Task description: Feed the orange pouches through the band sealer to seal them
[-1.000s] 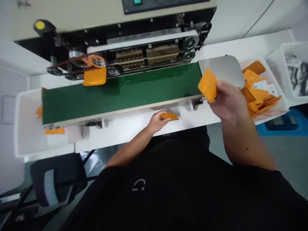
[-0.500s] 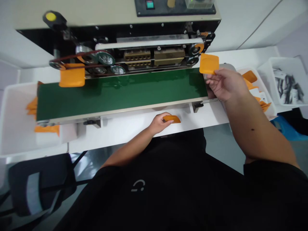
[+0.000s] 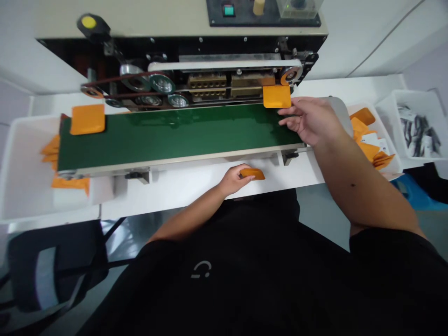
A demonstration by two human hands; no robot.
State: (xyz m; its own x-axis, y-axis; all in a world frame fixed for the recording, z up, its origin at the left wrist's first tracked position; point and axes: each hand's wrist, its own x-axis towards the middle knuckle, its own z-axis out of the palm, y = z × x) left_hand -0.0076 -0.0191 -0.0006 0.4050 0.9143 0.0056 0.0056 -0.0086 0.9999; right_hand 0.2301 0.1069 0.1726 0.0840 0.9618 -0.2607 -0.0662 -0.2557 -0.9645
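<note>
Right fingers [image 3: 292, 111] half-open, tips at orange pouch [image 3: 276, 96].

The middle of the long green conveyor belt [image 3: 182, 135] is wide open, with nothing lying between the flat orange pouch at its left end [image 3: 87, 119] and the orange pouch at its right end [image 3: 276, 96]. The far side is a no-go: the black sealing head with rollers and brass blocks [image 3: 210, 84] hangs right over the back edge. The right hand [image 3: 311, 121] covers the belt's right end, fingers spread. Up front, the white table strip [image 3: 175, 186] is bare left of the left hand [image 3: 233, 179], which grips a small orange packet [image 3: 252, 173]. The white left tray [image 3: 24, 196] and white right bin [image 3: 398, 164] box in both ends.
</note>
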